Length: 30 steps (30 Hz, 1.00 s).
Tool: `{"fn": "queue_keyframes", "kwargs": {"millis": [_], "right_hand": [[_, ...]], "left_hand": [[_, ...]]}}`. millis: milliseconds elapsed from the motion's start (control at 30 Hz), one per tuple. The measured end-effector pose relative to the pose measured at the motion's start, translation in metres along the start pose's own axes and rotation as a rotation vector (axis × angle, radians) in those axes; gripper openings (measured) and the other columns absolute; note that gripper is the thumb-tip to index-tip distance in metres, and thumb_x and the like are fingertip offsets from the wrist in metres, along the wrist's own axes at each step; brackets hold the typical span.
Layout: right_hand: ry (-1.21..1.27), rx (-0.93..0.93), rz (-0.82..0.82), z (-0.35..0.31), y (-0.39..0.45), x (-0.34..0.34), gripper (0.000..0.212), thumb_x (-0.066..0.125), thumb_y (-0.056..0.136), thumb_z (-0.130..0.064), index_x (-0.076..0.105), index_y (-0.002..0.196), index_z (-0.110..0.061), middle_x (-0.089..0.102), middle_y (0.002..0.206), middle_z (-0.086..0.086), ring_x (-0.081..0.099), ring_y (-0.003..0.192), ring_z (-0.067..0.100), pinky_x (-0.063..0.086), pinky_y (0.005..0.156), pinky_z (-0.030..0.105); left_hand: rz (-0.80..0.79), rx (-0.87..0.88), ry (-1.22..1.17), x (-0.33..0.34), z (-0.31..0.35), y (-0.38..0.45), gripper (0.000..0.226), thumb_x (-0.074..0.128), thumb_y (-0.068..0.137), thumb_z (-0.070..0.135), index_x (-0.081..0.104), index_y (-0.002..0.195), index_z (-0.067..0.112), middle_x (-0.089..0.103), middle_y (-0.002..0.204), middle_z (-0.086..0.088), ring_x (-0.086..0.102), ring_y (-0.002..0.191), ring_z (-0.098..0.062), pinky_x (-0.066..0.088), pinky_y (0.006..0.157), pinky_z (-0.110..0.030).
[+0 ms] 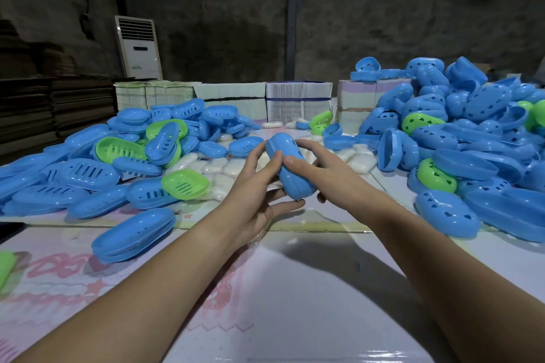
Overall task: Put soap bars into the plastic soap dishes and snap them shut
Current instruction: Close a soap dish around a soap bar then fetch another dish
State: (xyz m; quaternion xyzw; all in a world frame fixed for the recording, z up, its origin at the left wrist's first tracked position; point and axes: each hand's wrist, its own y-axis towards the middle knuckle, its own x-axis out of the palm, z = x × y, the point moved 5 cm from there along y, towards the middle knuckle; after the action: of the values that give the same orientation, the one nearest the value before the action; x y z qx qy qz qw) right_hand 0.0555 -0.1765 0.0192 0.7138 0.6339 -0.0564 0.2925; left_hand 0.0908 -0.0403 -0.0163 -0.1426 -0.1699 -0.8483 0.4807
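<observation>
Both hands are up together over the surface [295, 289], which has a pale cover with pink print. Between them is a closed blue oval plastic soap dish [290, 166], tilted on its side, with its two halves together. The left hand [259, 185] curls round its left side, thumb on top and fingers under it. The right hand [321, 170] grips its right side, with the thumb pressed on top just beside the left thumb.

Left of the left hand lies a big pile of blue and green slotted plastic dish halves [118, 156], and nearer the person one closed blue soap dish [134, 234] lies alone. Right of the right hand is a tall heap of blue and green plastic lids with heart holes [472, 132]. Just past the hands, white soap bars in clear wrap [218, 168] lie on the surface. Farther back stand stacks of flat white paper cartons [298, 103]
</observation>
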Motion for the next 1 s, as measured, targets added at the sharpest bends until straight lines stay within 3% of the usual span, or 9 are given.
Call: {"fn": "queue_keyframes", "kwargs": {"millis": [133, 267, 400, 567, 700, 867, 1000], "right_hand": [[-0.045, -0.027, 0.011, -0.002, 0.0, 0.001, 0.063, 0.054, 0.084, -0.072, 0.04, 0.14, -0.048, 0.059, 0.084, -0.012, 0.057, 0.063, -0.014, 0.041, 0.064, 0.018], [-0.062, -0.061, 0.025, -0.006, 0.0, 0.0, 0.056, 0.055, 0.087, -0.065, 0.042, 0.139, -0.048, 0.055, 0.08, -0.016, 0.057, 0.065, -0.015, 0.041, 0.054, 0.008], [-0.088, -0.092, 0.068, -0.011, -0.002, 0.0, 0.053, 0.058, 0.087, -0.063, 0.045, 0.136, -0.046, 0.054, 0.082, -0.018, 0.055, 0.069, -0.018, 0.04, 0.054, 0.003], [-0.052, 0.005, 0.017, -0.01, -0.002, -0.004, 0.05, 0.058, 0.082, -0.069, 0.047, 0.128, -0.051, 0.057, 0.084, -0.017, 0.061, 0.069, -0.003, 0.041, 0.061, 0.019], [-0.058, 0.074, -0.06, -0.005, -0.003, -0.002, 0.059, 0.055, 0.078, -0.075, 0.042, 0.133, -0.055, 0.058, 0.094, -0.016, 0.058, 0.075, 0.005, 0.042, 0.062, 0.023], [-0.009, 0.098, -0.149, -0.005, -0.005, -0.004, 0.063, 0.059, 0.065, -0.08, 0.04, 0.123, -0.066, 0.067, 0.078, -0.012, 0.055, 0.058, 0.003, 0.045, 0.053, 0.024], [0.033, 0.09, -0.158, -0.004, -0.004, 0.0, 0.064, 0.062, 0.069, -0.077, 0.04, 0.126, -0.061, 0.068, 0.069, -0.02, 0.052, 0.049, 0.002, 0.043, 0.046, 0.023]], "left_hand": [[-0.018, 0.031, -0.016, 0.003, 0.003, -0.001, 0.055, 0.075, 0.075, 0.042, 0.056, 0.127, 0.047, 0.077, 0.112, -0.007, 0.075, 0.099, -0.034, 0.062, 0.071, -0.047], [-0.021, 0.03, -0.041, 0.002, 0.002, 0.0, 0.058, 0.073, 0.079, 0.039, 0.052, 0.133, 0.046, 0.077, 0.112, -0.008, 0.075, 0.099, -0.035, 0.062, 0.07, -0.046], [-0.047, -0.017, -0.093, 0.004, 0.004, 0.0, 0.057, 0.071, 0.082, 0.038, 0.054, 0.136, 0.043, 0.077, 0.108, -0.008, 0.075, 0.098, -0.036, 0.062, 0.068, -0.045], [-0.095, -0.093, -0.078, 0.003, 0.005, -0.001, 0.044, 0.072, 0.077, 0.04, 0.066, 0.121, 0.038, 0.079, 0.097, -0.006, 0.075, 0.09, -0.038, 0.063, 0.068, -0.048], [-0.101, -0.157, -0.069, 0.002, 0.003, -0.002, 0.03, 0.073, 0.076, 0.038, 0.076, 0.106, 0.034, 0.078, 0.097, -0.01, 0.074, 0.092, -0.043, 0.063, 0.069, -0.051], [-0.114, -0.21, -0.043, 0.005, 0.006, -0.007, 0.048, 0.073, 0.076, 0.038, 0.067, 0.123, 0.031, 0.068, 0.118, -0.017, 0.074, 0.093, -0.045, 0.062, 0.062, -0.047], [-0.102, -0.195, -0.051, 0.006, 0.008, -0.009, 0.046, 0.072, 0.077, 0.039, 0.067, 0.122, 0.029, 0.064, 0.122, -0.02, 0.072, 0.096, -0.047, 0.063, 0.067, -0.049]]}}
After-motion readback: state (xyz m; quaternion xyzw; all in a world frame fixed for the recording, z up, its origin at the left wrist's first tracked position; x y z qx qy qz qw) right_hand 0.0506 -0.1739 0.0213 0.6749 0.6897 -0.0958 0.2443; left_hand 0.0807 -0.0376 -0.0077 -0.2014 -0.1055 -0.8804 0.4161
